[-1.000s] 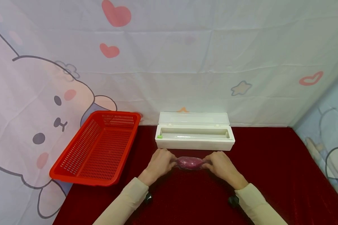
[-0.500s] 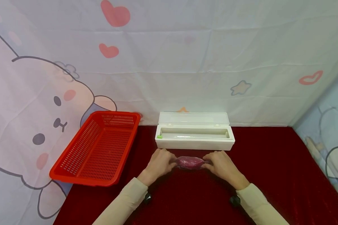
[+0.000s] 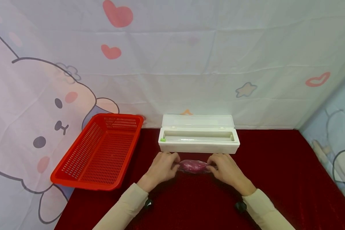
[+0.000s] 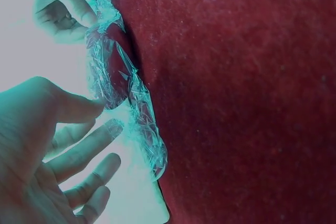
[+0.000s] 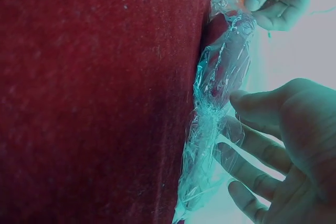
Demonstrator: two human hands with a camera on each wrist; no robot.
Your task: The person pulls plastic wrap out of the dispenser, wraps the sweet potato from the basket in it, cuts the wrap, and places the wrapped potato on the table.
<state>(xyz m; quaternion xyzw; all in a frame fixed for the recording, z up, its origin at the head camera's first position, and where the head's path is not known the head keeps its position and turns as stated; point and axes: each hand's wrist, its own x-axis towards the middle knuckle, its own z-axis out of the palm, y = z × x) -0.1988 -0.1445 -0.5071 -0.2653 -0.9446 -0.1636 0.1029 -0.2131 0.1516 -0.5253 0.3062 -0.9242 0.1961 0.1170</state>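
A reddish-purple oblong thing wrapped in cling film [image 3: 193, 166] lies on the dark red cloth, its kind hidden by the wrap. Crumpled film [image 4: 147, 135] sticks out at its ends. My left hand [image 3: 162, 167] is at the left end, with thumb and fingers spread apart beside the film. At the right end is my right hand [image 3: 225, 169]. Its thumb [image 5: 249, 103] touches the wrap, and film lies over some fingertips of that relaxed hand. Just behind stands a white cling film dispenser [image 3: 199, 147] with its lid raised and a green slider [image 3: 163, 140] at the left.
To the left is a red plastic basket [image 3: 103, 185] with slotted walls. The dark red cloth [image 3: 276, 166] covers the table. A pale printed curtain [image 3: 172, 64] hangs close behind the dispenser, and more of it stands along the right side.
Both hands have loosened at the ends of the wrapped thing, thumb and forefinger parting a little. My left hand has shifted slightly left. The wrapped thing stays in place.
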